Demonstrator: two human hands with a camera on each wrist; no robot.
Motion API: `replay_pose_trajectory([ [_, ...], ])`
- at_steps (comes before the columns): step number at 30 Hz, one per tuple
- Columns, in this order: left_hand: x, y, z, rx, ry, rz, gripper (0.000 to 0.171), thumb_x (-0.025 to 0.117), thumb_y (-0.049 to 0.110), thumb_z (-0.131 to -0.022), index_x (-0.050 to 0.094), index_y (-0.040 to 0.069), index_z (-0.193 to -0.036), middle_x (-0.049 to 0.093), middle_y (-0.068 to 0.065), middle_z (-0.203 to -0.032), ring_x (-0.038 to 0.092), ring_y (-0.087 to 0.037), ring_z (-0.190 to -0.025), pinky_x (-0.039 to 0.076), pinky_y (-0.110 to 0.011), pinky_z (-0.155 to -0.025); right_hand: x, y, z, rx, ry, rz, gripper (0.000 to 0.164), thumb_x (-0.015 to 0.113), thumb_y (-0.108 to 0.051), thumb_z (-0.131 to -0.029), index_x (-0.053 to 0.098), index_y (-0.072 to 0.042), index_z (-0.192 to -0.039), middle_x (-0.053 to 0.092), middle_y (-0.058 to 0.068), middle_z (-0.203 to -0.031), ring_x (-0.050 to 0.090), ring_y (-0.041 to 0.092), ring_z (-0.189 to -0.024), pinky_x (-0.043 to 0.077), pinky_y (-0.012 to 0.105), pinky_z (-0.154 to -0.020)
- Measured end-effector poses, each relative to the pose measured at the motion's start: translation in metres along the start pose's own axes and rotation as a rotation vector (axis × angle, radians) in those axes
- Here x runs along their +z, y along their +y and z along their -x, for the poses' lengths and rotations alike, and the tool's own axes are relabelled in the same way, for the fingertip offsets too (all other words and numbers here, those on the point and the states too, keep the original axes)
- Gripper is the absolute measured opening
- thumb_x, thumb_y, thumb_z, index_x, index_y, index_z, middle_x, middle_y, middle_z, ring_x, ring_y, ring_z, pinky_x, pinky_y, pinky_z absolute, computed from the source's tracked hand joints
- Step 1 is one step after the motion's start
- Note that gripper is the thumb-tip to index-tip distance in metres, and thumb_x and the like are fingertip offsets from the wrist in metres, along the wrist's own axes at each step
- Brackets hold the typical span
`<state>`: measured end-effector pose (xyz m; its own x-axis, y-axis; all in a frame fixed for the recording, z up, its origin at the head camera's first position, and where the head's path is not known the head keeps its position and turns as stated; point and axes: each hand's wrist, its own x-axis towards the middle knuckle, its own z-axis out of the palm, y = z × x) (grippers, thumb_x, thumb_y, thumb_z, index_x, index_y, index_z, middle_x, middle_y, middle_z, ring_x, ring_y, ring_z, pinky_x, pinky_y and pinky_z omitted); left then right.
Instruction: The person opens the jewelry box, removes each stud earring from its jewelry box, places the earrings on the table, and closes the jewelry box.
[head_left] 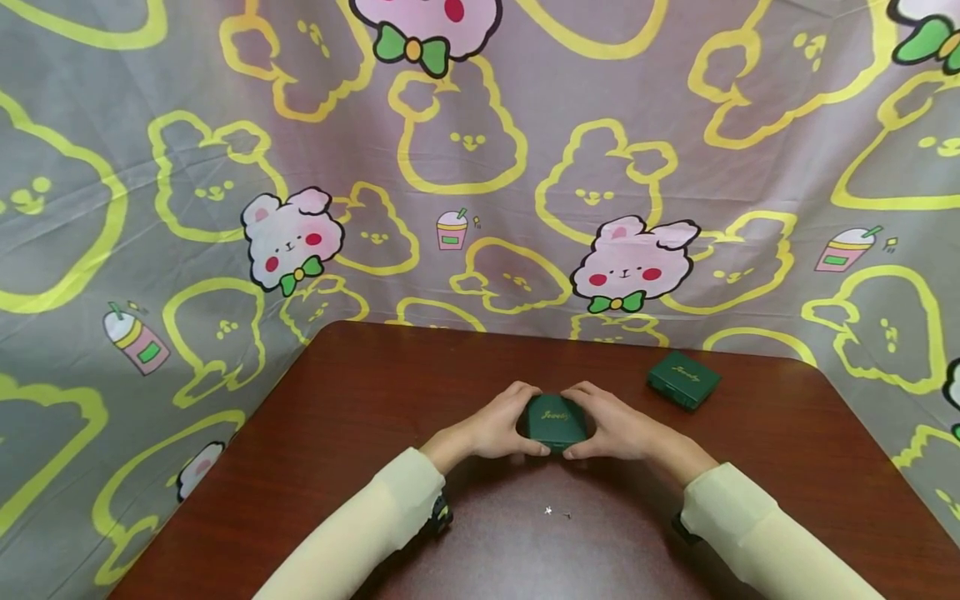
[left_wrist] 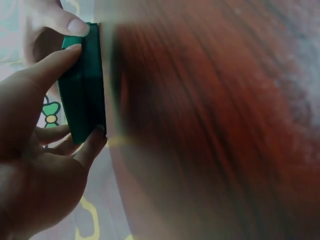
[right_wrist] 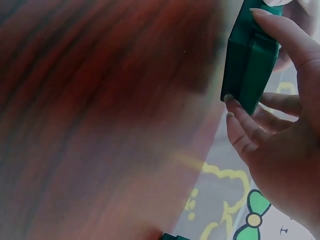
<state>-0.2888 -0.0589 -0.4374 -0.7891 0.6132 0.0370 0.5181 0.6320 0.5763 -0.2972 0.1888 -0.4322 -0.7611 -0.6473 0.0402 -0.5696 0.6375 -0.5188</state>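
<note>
A dark green jewelry box [head_left: 557, 425] with gold lettering on its lid is held between both hands at the middle of the table. The left hand [head_left: 497, 425] grips its left side, thumb at the front edge and fingers toward the back. On the opposite side the right hand [head_left: 613, 425] holds it the same way. The lid is closed in the head view. Both wrist views show the box [left_wrist: 82, 90] from the side, with each thumb pressing near its front; whether its base [right_wrist: 237, 75] touches the table cannot be told.
A second green jewelry box [head_left: 682, 379] lies closed at the back right of the brown table [head_left: 360, 375]. Two tiny shiny pieces, one star-shaped [head_left: 548, 510], lie in front of the hands. A patterned curtain [head_left: 480, 275] hangs behind the table.
</note>
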Motion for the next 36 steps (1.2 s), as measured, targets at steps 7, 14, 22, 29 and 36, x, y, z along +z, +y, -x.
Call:
replay_pose_trajectory([
  [7,0.002,0.000,0.001,0.019,-0.026,-0.040,0.084,0.086,0.041,-0.082,0.044,0.006,-0.146,0.047,-0.006,-0.138,0.051,-0.014,-0.119,0.043,-0.029,-0.103,0.003,0.001,0.002,-0.013,-0.021,0.017,0.091,0.088,-0.045,-0.077,0.049,0.002,-0.144,0.051,0.009,-0.135,0.054,0.022,-0.117,0.049,0.044,-0.097],
  [14,0.002,-0.001,0.001,0.030,-0.041,-0.077,0.086,0.090,0.035,-0.079,0.044,0.006,-0.145,0.046,-0.006,-0.138,0.050,-0.015,-0.120,0.042,-0.028,-0.104,0.005,-0.002,0.004,-0.016,-0.007,0.037,0.090,0.089,-0.043,-0.076,0.049,0.003,-0.144,0.050,0.009,-0.134,0.054,0.022,-0.115,0.049,0.044,-0.095],
  [22,0.007,-0.008,0.004,-0.008,-0.038,-0.105,0.103,0.093,0.033,-0.074,0.036,-0.002,-0.152,0.046,-0.012,-0.139,0.048,-0.021,-0.126,0.040,-0.031,-0.109,0.008,-0.006,0.004,0.006,-0.010,0.040,0.092,0.089,-0.042,-0.077,0.048,0.005,-0.144,0.049,0.011,-0.135,0.054,0.023,-0.114,0.050,0.043,-0.093],
  [29,0.008,-0.011,0.003,-0.047,-0.051,-0.057,0.097,0.094,0.032,-0.073,0.041,-0.001,-0.146,0.049,-0.010,-0.129,0.049,-0.018,-0.117,0.042,-0.027,-0.103,0.009,-0.006,0.005,0.013,-0.004,0.036,0.093,0.089,-0.042,-0.076,0.048,0.006,-0.144,0.050,0.011,-0.134,0.054,0.023,-0.114,0.050,0.043,-0.093],
  [36,0.008,-0.012,0.002,-0.063,-0.067,0.020,0.096,0.094,0.028,-0.074,0.039,0.001,-0.148,0.046,-0.009,-0.127,0.052,-0.015,-0.109,0.043,-0.023,-0.096,0.008,-0.004,0.006,0.002,0.014,0.037,0.093,0.089,-0.044,-0.076,0.049,0.007,-0.143,0.050,0.013,-0.134,0.055,0.025,-0.113,0.050,0.042,-0.091],
])
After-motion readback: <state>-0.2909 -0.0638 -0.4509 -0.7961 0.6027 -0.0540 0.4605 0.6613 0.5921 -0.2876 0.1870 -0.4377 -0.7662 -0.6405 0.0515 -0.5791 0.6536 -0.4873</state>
